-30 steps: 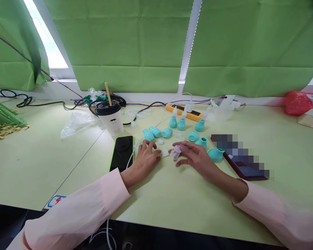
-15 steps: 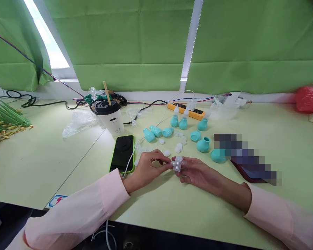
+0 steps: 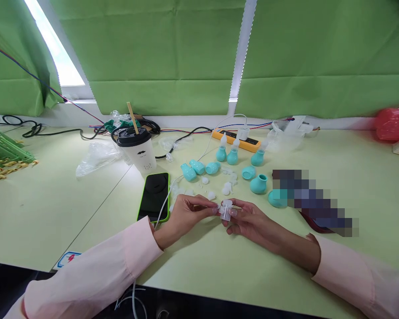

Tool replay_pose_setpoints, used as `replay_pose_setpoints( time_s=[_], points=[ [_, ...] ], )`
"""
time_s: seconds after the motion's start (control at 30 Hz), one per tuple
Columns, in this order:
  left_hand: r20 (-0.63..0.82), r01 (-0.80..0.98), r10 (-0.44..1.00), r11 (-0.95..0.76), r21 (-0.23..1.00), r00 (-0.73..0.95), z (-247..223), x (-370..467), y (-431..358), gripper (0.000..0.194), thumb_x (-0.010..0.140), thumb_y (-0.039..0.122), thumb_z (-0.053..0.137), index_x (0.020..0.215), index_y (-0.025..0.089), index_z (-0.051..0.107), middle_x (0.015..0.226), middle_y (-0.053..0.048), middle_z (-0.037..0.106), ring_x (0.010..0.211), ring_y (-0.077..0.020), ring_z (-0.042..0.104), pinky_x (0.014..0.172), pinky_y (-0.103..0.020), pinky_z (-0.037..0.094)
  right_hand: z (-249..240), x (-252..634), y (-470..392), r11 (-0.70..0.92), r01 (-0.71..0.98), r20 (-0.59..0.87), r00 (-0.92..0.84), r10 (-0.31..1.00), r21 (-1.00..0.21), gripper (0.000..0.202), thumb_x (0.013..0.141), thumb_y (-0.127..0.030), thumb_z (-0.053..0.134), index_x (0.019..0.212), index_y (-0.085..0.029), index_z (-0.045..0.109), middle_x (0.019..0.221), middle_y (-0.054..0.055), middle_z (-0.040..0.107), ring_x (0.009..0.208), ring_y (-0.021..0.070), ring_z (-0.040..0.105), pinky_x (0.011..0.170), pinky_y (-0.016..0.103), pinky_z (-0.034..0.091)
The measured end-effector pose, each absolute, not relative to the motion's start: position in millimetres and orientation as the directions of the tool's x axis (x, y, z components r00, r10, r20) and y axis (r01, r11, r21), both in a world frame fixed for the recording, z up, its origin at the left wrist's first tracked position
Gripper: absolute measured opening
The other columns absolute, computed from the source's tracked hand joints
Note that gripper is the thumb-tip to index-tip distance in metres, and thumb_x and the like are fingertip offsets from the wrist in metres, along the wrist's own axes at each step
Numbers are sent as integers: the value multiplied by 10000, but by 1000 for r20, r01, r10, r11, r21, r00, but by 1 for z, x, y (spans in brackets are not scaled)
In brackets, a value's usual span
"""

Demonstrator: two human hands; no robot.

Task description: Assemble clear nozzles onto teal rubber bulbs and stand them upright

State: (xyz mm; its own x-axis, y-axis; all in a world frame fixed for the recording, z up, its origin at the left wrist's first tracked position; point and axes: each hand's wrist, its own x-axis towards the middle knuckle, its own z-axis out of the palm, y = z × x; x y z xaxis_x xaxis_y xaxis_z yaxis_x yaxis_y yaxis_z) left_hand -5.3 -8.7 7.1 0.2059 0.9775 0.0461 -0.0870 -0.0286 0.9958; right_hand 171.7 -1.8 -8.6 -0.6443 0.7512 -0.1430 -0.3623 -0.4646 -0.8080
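Observation:
A small clear plastic fitting [image 3: 225,210] is held between my two hands above the front of the table. My left hand [image 3: 186,217] pinches its left side between thumb and fingertips. From the other side, my right hand [image 3: 252,220] grips it with thumb and fingers. Just beyond lie white translucent pieces [image 3: 227,188]. Turquoise bulbs stand or lie farther back; one open turquoise bulb [image 3: 258,184] shows its round mouth. Several others carry clear pointed tips, such as the turquoise bulb [image 3: 232,157] near the power strip.
A phone [image 3: 154,197] with a green edge and a white cable lies left of my hands. Behind it stands a lidded paper cup [image 3: 140,153] with a straw. An orange power strip [image 3: 216,134] lies at the back. Green stick-like parts [image 3: 9,148] are piled far left.
My right thumb has come onto the front of the clear fitting, where it was behind or beside it before. The view has shifted slightly.

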Motion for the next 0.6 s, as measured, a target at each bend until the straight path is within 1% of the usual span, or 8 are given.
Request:
replay_pose_setpoints(
  time_s=[0.13, 0.23, 0.4, 0.6],
  points=[
    [125, -72, 975, -113, 991, 184, 6, -5, -10, 94, 541, 169, 720, 626, 143, 691, 605, -24, 622, 594, -119, 558, 573, -243, 474, -7, 172, -1, -467, -361, -165, -621, 766, -807, 174, 732, -191, 597, 894, -128, 586, 805, 43, 584, 652, 89, 536, 577, 213, 483],
    [203, -32, 961, -201, 979, 188, 3, -5, -10, 90, 563, 188, 711, 644, 153, 690, 611, -29, 623, 613, -129, 554, 584, -265, 484, -9, 172, -1, -469, -354, -180, -610, 771, -809, 167, 724, -198, 606, 878, -133, 600, 800, 36, 588, 649, 86, 544, 572, 204, 487],
    [293, 75, 925, -319, 945, 240, 1, -6, -12, 71, 652, 190, 653, 704, 151, 683, 688, -47, 638, 683, -137, 569, 652, -280, 490, -12, 173, 0, -490, -348, -204, -610, 765, -799, 145, 716, -177, 616, 853, -131, 612, 744, 20, 588, 640, 88, 566, 583, 201, 495],
    [361, 82, 892, -395, 915, 273, 5, -5, -14, 63, 683, 156, 623, 715, 122, 666, 753, -71, 625, 726, -145, 575, 679, -282, 483, -11, 172, -2, -484, -363, -184, -618, 765, -796, 123, 729, -175, 603, 838, -120, 615, 746, 19, 585, 654, 87, 569, 609, 209, 495]
  ],
)
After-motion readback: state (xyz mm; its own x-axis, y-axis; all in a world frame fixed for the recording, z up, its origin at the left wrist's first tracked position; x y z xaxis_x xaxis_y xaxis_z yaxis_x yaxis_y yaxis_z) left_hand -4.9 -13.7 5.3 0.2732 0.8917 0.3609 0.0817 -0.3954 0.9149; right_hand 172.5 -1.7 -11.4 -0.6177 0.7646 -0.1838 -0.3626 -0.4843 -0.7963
